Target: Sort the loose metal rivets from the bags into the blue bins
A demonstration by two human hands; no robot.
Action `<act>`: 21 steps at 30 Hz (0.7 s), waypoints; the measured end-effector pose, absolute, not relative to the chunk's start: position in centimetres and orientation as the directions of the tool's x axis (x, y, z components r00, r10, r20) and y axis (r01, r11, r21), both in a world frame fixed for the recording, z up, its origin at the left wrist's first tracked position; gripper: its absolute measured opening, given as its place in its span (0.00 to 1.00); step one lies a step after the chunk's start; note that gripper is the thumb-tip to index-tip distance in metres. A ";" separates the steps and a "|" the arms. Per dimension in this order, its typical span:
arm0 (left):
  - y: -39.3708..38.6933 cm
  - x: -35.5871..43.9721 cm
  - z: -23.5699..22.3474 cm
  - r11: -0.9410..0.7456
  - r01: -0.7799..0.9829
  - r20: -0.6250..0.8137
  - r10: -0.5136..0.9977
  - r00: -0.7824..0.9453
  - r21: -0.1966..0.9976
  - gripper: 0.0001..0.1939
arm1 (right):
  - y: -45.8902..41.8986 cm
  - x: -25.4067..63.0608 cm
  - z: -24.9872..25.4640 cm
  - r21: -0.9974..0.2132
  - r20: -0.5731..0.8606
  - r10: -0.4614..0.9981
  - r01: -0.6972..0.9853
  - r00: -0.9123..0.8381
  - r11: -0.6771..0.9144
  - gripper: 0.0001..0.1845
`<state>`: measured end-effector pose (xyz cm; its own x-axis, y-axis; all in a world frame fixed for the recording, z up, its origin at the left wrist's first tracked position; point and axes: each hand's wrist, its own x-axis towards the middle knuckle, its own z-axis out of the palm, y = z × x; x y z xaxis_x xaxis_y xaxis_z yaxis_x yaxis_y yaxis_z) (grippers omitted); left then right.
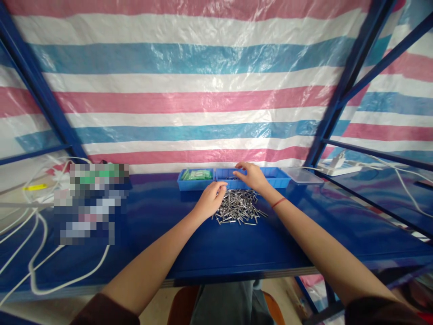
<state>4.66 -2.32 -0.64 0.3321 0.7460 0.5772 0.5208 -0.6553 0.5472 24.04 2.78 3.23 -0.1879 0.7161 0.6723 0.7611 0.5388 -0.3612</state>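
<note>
A heap of small silver metal pins [241,208] lies on the blue table [216,253]. My left hand [211,197] rests at the heap's left edge with its fingers curled together in a pinch; what it holds is too small to see. My right hand [252,175] reaches past the heap to the larger blue tray [274,178], fingers bent over its front rim. A red band circles that wrist. A smaller blue tray [195,178] with green parts sits just left of it.
A clear plastic lid [302,176] lies right of the trays. White cables [43,266] loop over the table's left side near a blurred patch. Blue frame posts [341,85] rise on both sides before a striped tarp. A white power strip [338,167] sits far right.
</note>
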 end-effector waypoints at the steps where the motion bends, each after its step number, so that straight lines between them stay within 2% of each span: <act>1: -2.3 4.6 -0.6 -0.666 0.525 0.580 0.736 0.348 0.529 0.13 | 2.6 24.5 3.3 -0.325 0.666 0.717 0.786 -0.204 0.526 0.08; 4: -2.3 4.6 -0.7 -0.693 0.531 0.587 0.710 0.388 0.487 0.12 | 1.0 26.3 3.7 -0.326 0.572 0.771 0.786 -0.278 0.525 0.09; 8: -2.2 4.7 -0.8 -0.701 0.533 0.566 0.706 0.425 0.474 0.12 | -1.6 29.0 3.7 -0.516 0.239 0.857 0.689 -0.456 0.510 0.09; 10: -2.2 4.7 -0.9 -0.705 0.530 0.558 0.704 0.440 0.472 0.12 | -2.1 30.1 3.3 -0.565 0.108 0.865 0.686 -0.490 0.459 0.08; 12: -2.2 4.6 -0.9 -0.711 0.527 0.555 0.699 0.452 0.466 0.12 | -1.9 30.8 2.7 -0.522 0.090 0.896 0.745 -0.436 0.415 0.09; 16: -2.2 4.5 -0.8 -0.715 0.537 0.538 0.695 0.476 0.448 0.12 | -0.8 31.7 1.9 -0.349 0.153 0.954 0.889 -0.257 0.296 0.09; 19: -2.4 4.6 -0.7 -0.709 0.545 0.510 0.703 0.496 0.447 0.11 | -0.5 31.6 1.6 -0.279 0.074 0.968 0.927 -0.240 0.251 0.06; 21: -2.5 4.6 -0.6 -0.714 0.542 0.503 0.699 0.509 0.443 0.11 | -0.8 31.2 1.5 -0.216 0.077 0.971 0.947 -0.228 0.240 0.06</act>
<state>4.63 -2.47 -0.61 0.5090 0.6987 0.5027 0.5420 -0.7139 0.4434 31.18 -0.78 1.49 -0.2282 0.9706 0.0768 0.9467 0.2396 -0.2155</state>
